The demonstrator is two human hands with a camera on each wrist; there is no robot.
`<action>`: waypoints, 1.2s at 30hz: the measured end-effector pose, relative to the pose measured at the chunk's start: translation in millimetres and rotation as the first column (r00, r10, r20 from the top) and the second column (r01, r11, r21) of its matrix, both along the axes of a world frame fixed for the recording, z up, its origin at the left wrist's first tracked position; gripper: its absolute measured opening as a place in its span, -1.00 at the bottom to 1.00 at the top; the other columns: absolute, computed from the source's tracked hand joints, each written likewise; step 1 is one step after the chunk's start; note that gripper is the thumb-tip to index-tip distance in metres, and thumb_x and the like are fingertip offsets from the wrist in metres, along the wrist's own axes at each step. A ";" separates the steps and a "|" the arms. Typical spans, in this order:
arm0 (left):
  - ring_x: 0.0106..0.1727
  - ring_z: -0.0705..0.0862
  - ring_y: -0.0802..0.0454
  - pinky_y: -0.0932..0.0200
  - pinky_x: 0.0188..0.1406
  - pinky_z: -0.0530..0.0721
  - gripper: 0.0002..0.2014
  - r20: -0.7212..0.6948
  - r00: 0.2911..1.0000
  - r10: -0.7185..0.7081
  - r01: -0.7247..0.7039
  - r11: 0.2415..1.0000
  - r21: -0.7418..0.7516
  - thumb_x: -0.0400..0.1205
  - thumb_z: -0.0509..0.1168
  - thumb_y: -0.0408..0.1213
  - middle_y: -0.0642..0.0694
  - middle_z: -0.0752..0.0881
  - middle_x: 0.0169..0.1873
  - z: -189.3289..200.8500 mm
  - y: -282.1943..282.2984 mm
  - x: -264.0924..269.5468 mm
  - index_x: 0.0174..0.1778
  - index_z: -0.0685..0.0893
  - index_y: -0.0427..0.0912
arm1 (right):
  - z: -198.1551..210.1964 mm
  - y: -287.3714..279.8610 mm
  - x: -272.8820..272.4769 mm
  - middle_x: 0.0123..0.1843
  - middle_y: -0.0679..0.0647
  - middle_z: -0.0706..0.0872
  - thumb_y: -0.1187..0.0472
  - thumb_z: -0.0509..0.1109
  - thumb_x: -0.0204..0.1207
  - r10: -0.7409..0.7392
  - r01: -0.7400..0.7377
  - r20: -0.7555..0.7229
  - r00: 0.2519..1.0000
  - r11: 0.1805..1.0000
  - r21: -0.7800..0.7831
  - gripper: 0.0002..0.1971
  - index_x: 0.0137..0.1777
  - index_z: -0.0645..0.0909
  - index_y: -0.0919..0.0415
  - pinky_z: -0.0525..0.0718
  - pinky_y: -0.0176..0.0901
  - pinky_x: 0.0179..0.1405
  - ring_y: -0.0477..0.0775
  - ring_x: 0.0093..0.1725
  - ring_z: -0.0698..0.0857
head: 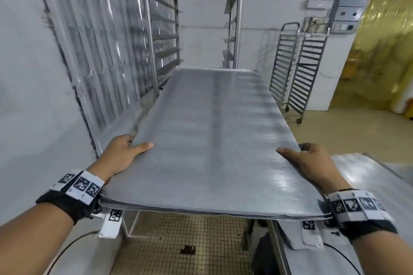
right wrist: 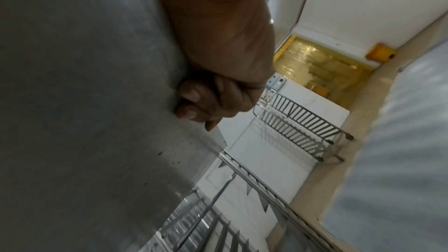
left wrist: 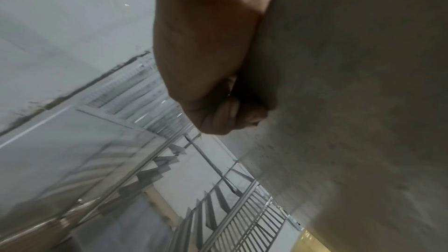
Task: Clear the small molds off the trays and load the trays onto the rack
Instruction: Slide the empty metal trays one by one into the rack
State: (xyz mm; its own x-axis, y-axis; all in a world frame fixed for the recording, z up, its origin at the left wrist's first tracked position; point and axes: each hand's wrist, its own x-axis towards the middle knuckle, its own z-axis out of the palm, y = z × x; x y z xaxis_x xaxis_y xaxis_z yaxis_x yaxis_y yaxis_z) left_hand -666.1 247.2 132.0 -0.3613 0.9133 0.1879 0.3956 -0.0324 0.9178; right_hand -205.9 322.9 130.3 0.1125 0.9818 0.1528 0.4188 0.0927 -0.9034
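A stack of flat metal trays (head: 205,136) is carried level in front of me, its far end toward the tall steel rack (head: 192,24). My left hand (head: 125,152) grips the stack's left edge, thumb on top and fingers (left wrist: 232,110) curled under the trays' underside (left wrist: 351,83). On the right edge my right hand (head: 308,163) holds the same way, with its fingers (right wrist: 194,102) curled beneath the tray bottom (right wrist: 84,83). No small molds are in view. The rack's side runners (head: 166,35) above the tray hold nothing.
A plastic strip curtain (head: 100,40) hangs on the left wall. Another steel rack (head: 297,69) on wheels stands at the right wall. A yellow strip-curtain doorway (head: 384,40) is far right. A steel table (head: 366,176) sits under my right wrist. Tiled floor (head: 178,241) shows below.
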 end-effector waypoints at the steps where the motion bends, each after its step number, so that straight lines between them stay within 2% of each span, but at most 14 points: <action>1: -0.39 0.79 0.29 0.41 -0.48 0.63 -0.77 0.012 1.000 0.016 -0.016 1.000 -0.015 0.52 0.58 -0.12 0.13 0.84 -0.39 -5.2 -0.7 -7.8 -0.09 0.74 -0.18 | -2.7 3.1 -10.6 -0.28 0.08 0.84 -0.21 0.71 0.21 0.025 -0.024 0.002 1.000 1.000 -0.013 -0.38 -0.03 0.76 0.35 0.68 -0.08 -0.36 -0.01 -0.36 0.76; 3: -0.42 0.79 0.23 0.39 -0.51 0.62 -0.77 0.026 0.999 0.034 -0.032 0.998 -0.048 0.53 0.58 -0.14 0.17 0.82 -0.45 -15.9 0.1 -23.8 -0.15 0.74 -0.21 | -11.1 12.5 -29.1 -0.44 0.02 0.76 -0.13 0.71 0.27 0.054 -0.053 0.009 0.999 0.998 -0.046 -0.47 -0.12 0.75 0.39 0.57 -0.22 -0.51 -0.07 -0.52 0.65; 5: -0.52 0.74 0.24 0.41 -0.58 0.57 -0.80 0.038 0.998 0.046 -0.043 0.997 -0.071 0.55 0.57 -0.23 0.14 0.77 -0.55 -23.4 3.8 -35.5 -0.29 0.72 -0.19 | -21.8 25.0 -45.0 -0.49 -0.03 0.75 -0.11 0.71 0.28 0.062 -0.061 0.016 0.998 0.995 -0.080 -0.42 -0.03 0.72 0.44 0.53 -0.32 -0.61 -0.09 -0.57 0.66; 7: -0.63 0.66 0.27 0.45 -0.64 0.50 -0.68 0.051 0.997 0.063 -0.058 0.994 -0.087 0.56 0.55 -0.33 0.12 0.69 -0.66 -30.8 11.8 -44.7 -0.49 0.65 -0.12 | -34.0 39.5 -59.6 -0.46 0.03 0.78 -0.16 0.71 0.25 0.081 -0.078 0.026 0.996 0.991 -0.106 -0.32 0.08 0.69 0.46 0.58 -0.24 -0.57 -0.03 -0.51 0.72; 9: -0.70 0.58 0.29 0.49 -0.68 0.43 -0.57 0.053 0.995 0.079 -0.074 0.992 -0.102 0.58 0.52 -0.38 0.14 0.58 -0.75 -36.8 21.8 -53.9 -0.57 0.53 -0.06 | -43.0 52.4 -74.3 -0.49 0.07 0.72 -0.16 0.70 0.26 0.095 -0.089 0.036 0.995 0.986 -0.139 -0.38 -0.07 0.71 0.46 0.55 -0.14 -0.51 0.05 -0.52 0.65; 11: -0.69 0.58 0.31 0.49 -0.67 0.43 -0.60 0.049 0.996 0.072 -0.066 0.990 -0.121 0.58 0.52 -0.36 0.15 0.59 -0.75 -44.5 36.9 -67.5 -0.51 0.51 -0.12 | -49.3 64.7 -88.6 -0.56 0.06 0.60 -0.12 0.69 0.29 0.110 -0.104 0.032 0.993 0.983 -0.153 -0.47 -0.29 0.67 0.40 0.45 -0.15 -0.52 0.02 -0.58 0.51; 15: -0.67 0.59 0.31 0.49 -0.67 0.43 -0.65 0.047 0.998 0.048 -0.041 0.991 -0.130 0.57 0.54 -0.34 0.14 0.62 -0.72 -63.6 76.3 -103.6 -0.48 0.56 -0.16 | -57.8 92.1 -119.0 -0.63 0.02 0.52 -0.03 0.68 0.33 0.108 -0.103 0.019 0.994 0.982 -0.156 -0.55 -0.43 0.58 0.30 0.39 -0.23 -0.58 -0.04 -0.64 0.44; 19: -0.55 0.72 0.21 0.36 -0.61 0.57 -0.72 -0.006 1.000 0.014 -0.015 0.984 -0.175 0.53 0.59 -0.19 0.01 0.78 -0.55 -71.8 113.9 -136.6 -0.34 0.71 -0.30 | -65.0 121.5 -144.2 -0.63 0.01 0.47 -0.08 0.68 0.32 0.093 -0.086 0.040 0.995 0.984 -0.157 -0.50 -0.43 0.49 0.23 0.29 -0.25 -0.60 -0.02 -0.64 0.37; 23: -0.41 0.80 -0.07 0.21 -0.47 0.64 -0.60 -0.006 1.000 0.007 -0.008 0.979 -0.202 0.49 0.61 -0.10 -0.32 0.82 -0.34 -75.5 151.6 -162.6 -0.23 0.73 -0.44 | -66.1 149.9 -162.7 -0.66 -0.04 0.50 -0.05 0.69 0.32 0.049 -0.041 0.047 0.998 0.985 -0.169 -0.51 -0.45 0.48 0.23 0.33 -0.32 -0.67 -0.09 -0.69 0.40; 25: -0.37 0.81 -0.17 0.18 -0.44 0.65 -0.54 0.002 1.000 -0.007 0.008 0.979 -0.204 0.49 0.61 -0.10 -0.40 0.80 -0.30 -78.3 170.9 -171.5 -0.14 0.72 -0.53 | -64.8 163.2 -170.5 -0.63 -0.01 0.52 -0.07 0.69 0.32 0.044 -0.033 0.066 0.997 0.986 -0.163 -0.51 -0.43 0.49 0.24 0.35 -0.30 -0.66 -0.08 -0.67 0.42; 27: -0.33 0.83 -0.14 0.12 -0.38 0.74 -0.55 0.008 1.000 -0.019 0.021 0.976 -0.218 0.50 0.61 -0.12 -0.32 0.83 -0.28 -81.4 189.9 -178.3 -0.09 0.74 -0.52 | -65.1 178.7 -176.0 -0.62 0.01 0.55 -0.07 0.68 0.32 0.037 -0.022 0.082 0.996 0.985 -0.168 -0.52 -0.43 0.51 0.25 0.38 -0.30 -0.67 -0.08 -0.67 0.45; 30: -0.17 0.86 -0.27 -0.23 -0.08 0.81 -0.53 0.010 0.999 -0.036 0.038 0.969 -0.244 0.48 0.62 -0.07 -0.33 0.86 -0.17 -89.2 220.0 -185.1 -0.04 0.77 -0.48 | -71.4 204.4 -180.0 -0.63 0.00 0.56 -0.08 0.68 0.32 0.029 -0.010 0.100 0.995 0.983 -0.183 -0.52 -0.42 0.54 0.26 0.39 -0.30 -0.67 -0.09 -0.67 0.46; 32: -0.14 0.86 -0.27 -0.22 -0.06 0.81 -0.56 0.017 0.999 -0.035 0.038 0.968 -0.247 0.48 0.63 -0.07 -0.29 0.87 -0.18 -95.5 238.6 -188.7 -0.06 0.77 -0.44 | -75.8 222.1 -182.6 -0.63 -0.02 0.57 -0.10 0.68 0.32 0.024 -0.003 0.115 0.993 0.983 -0.183 -0.52 -0.41 0.56 0.27 0.41 -0.29 -0.66 -0.09 -0.67 0.47; 36: -0.16 0.87 -0.21 -0.12 -0.14 0.82 -0.55 0.022 0.999 -0.034 0.039 0.966 -0.255 0.45 0.64 -0.02 -0.22 0.88 -0.23 -109.7 279.2 -190.3 -0.09 0.78 -0.40 | -84.2 261.1 -187.6 -0.54 -0.03 0.68 -0.05 0.66 0.36 0.020 0.007 0.152 0.988 0.984 -0.176 -0.57 -0.41 0.65 0.31 0.41 -0.48 -0.70 -0.11 -0.56 0.62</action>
State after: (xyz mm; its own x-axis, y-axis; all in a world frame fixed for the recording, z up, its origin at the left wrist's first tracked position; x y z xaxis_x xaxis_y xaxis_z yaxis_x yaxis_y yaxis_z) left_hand -856.4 526.4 22.3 -0.3281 0.9428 -0.0589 0.3824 0.1896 0.9043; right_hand -393.6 584.0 46.1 0.0943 0.9955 -0.0066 0.5527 -0.0579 -0.8314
